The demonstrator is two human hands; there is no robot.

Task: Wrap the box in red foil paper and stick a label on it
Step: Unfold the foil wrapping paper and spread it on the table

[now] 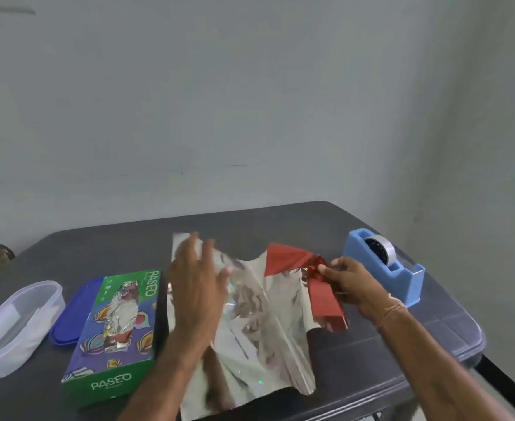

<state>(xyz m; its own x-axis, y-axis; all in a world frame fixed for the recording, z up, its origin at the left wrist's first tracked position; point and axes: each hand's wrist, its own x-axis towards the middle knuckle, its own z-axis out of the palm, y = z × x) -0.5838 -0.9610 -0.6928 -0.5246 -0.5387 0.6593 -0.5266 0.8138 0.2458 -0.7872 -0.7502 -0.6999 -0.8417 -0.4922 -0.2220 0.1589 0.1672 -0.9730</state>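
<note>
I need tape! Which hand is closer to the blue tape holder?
Right. The right hand pinches the foil beside the tape holder; the left hand is over the foil, farther away.

We take this for a plain room in a home or small office: a dark table (371, 354) set against a bare pale wall (250, 101), carrying a tape dispenser (383, 265), a tissue box (113, 329) and a plastic tub (13, 323).

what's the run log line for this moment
left hand: flat over foil sheet | right hand: pinches sheet's red edge | Paseo tissue box: left of sheet, unwrapped
</note>
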